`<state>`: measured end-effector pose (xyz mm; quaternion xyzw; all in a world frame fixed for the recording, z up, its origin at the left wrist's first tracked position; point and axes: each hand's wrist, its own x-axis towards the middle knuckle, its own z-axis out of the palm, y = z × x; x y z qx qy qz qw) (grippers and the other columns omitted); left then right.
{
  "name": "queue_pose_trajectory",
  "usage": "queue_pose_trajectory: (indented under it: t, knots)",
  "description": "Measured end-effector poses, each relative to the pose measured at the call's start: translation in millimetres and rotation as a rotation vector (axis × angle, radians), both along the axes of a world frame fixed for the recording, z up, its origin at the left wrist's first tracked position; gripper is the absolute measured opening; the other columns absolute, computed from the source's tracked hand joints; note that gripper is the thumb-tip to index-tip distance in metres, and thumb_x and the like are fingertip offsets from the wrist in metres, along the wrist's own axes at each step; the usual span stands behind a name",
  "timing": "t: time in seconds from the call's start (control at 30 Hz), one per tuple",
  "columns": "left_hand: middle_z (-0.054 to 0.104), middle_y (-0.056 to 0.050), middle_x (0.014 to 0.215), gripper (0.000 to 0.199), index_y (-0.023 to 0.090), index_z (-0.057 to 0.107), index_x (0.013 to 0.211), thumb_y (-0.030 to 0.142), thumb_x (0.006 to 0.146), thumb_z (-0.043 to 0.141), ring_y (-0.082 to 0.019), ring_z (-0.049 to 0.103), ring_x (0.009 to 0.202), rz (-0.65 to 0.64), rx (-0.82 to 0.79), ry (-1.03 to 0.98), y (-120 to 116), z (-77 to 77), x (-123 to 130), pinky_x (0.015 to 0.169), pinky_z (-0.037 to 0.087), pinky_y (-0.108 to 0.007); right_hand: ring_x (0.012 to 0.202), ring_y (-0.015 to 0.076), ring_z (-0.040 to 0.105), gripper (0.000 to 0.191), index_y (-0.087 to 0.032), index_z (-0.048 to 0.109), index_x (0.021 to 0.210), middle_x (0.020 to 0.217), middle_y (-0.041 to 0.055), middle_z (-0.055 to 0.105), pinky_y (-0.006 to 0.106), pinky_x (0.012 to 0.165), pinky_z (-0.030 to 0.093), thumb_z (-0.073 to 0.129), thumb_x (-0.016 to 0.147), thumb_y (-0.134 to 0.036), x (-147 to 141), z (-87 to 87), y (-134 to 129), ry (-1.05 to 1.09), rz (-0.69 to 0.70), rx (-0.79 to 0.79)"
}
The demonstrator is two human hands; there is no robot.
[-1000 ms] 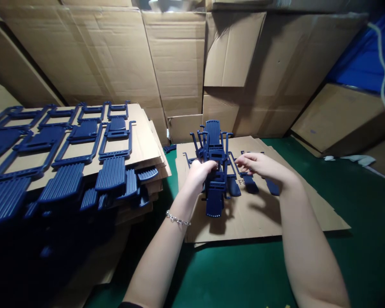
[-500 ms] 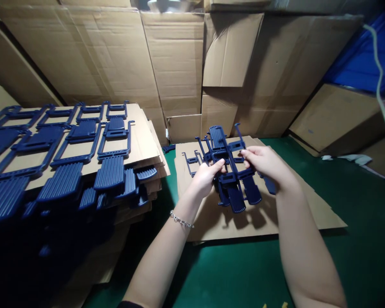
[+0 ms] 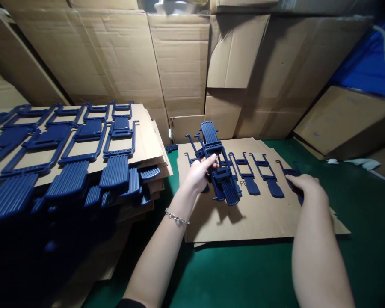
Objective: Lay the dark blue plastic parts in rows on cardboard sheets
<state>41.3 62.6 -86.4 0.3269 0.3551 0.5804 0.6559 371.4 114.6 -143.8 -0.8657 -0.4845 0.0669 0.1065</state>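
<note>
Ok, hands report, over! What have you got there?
Left hand grips a bunch of blue plastic clips, lifted off the cardboard sheet. Right hand rests on the end clip of the row. Nothing between them.

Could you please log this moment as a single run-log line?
left hand: holds stack of dark blue plastic clips | right hand: on dark blue clip | surface: brown cardboard sheet

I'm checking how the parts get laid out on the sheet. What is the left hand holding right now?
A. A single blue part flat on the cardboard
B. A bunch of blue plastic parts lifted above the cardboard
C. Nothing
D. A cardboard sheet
B: the left hand grips a bunch of blue plastic parts raised above the cardboard sheet, casting a shadow on it, while the right hand rests on a part lying flat.
</note>
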Motion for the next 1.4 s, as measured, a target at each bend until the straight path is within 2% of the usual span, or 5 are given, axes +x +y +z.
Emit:
queue_pose_trajectory:
  t: [0.2, 0.53, 0.73, 0.97, 1.4]
  knots:
    - [0.051, 0.002, 0.053, 0.020, 0.010, 0.063, 0.076, 0.024, 0.064, 0.071, -0.009, 0.054, 0.058, 0.039, -0.058, -0.056, -0.4, 6.9, -5.1, 0.059, 0.042, -0.022, 0.110, 0.0418, 0.043, 0.063, -0.007, 0.051, 0.126, 0.125, 0.0250, 0.041, 0.047, 0.085, 0.043, 0.057, 0.068, -0.031, -13.8, 0.1, 8.0, 0.039, -0.018, -0.239]
    - [0.056, -0.001, 0.055, 0.014, 0.011, 0.062, 0.070, 0.024, 0.067, 0.060, -0.010, 0.053, 0.056, -0.039, -0.138, -0.018, -0.6, 6.9, -4.0, 0.057, 0.040, -0.021, 0.122, 0.0368, 0.032, 0.062, -0.024, 0.027, 0.141, 0.139, 0.0144, 0.028, 0.052, 0.095, 0.031, 0.040, 0.080, -0.030, -38.2, -16.4, 13.7, 0.041, 0.046, 0.061]
    - [0.059, -0.005, 0.061, 0.013, 0.009, 0.059, 0.063, 0.016, 0.072, 0.052, -0.011, 0.056, 0.060, -0.130, -0.103, -0.036, -4.2, 5.6, 3.2, 0.062, 0.042, -0.023, 0.121, 0.0280, 0.037, 0.052, -0.015, 0.041, 0.133, 0.134, 0.0137, 0.039, 0.040, 0.101, 0.029, 0.037, 0.086, -0.037, -90.3, 32.3, 3.5, 0.283, 0.308, 0.377]
    - [0.061, -0.003, 0.063, 0.009, 0.009, 0.061, 0.069, 0.018, 0.069, 0.063, -0.011, 0.055, 0.060, -0.097, 0.027, -0.064, -6.4, 5.4, 5.1, 0.064, 0.043, -0.023, 0.086, 0.0202, 0.059, 0.070, -0.025, 0.041, 0.130, 0.106, 0.0063, 0.060, 0.030, 0.072, 0.048, 0.061, 0.069, -0.055, -170.5, 87.6, -56.9, 0.666, 0.885, 0.170]
    - [0.062, -0.004, 0.074, 0.011, 0.015, 0.059, 0.076, 0.018, 0.078, 0.048, -0.016, 0.057, 0.068, -0.225, 0.349, 0.521, -22.8, 13.6, 9.7, 0.067, 0.043, -0.028, 0.057, 0.0133, 0.058, 0.026, -0.017, 0.049, 0.086, 0.078, 0.0039, 0.059, 0.027, 0.048, 0.051, 0.057, 0.071, -0.037, -174.0, 88.8, -59.9, 1.124, 0.441, 0.424]
